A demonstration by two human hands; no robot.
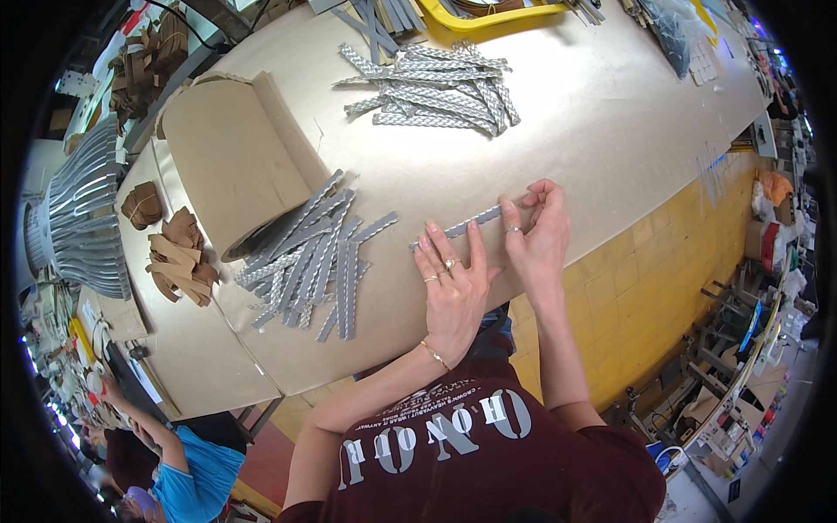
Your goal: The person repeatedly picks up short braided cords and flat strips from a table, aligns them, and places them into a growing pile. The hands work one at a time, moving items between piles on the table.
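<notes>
Hands [453,279] [536,231] on one grey strip [466,227]

Open brown cardboard box [228,157] lies on table's left.

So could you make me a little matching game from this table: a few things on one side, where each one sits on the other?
Things:
1. single grey strip
2. near pile of grey strips
3. far pile of grey strips
4. brown folded pieces

Places:
A. heaped at the far side of the table
B. left of the big cardboard roll, on the table's left end
C. flat under the left hand and right hand
D. fanned out just below the cardboard roll

Pairs: 1-C, 2-D, 3-A, 4-B
</notes>
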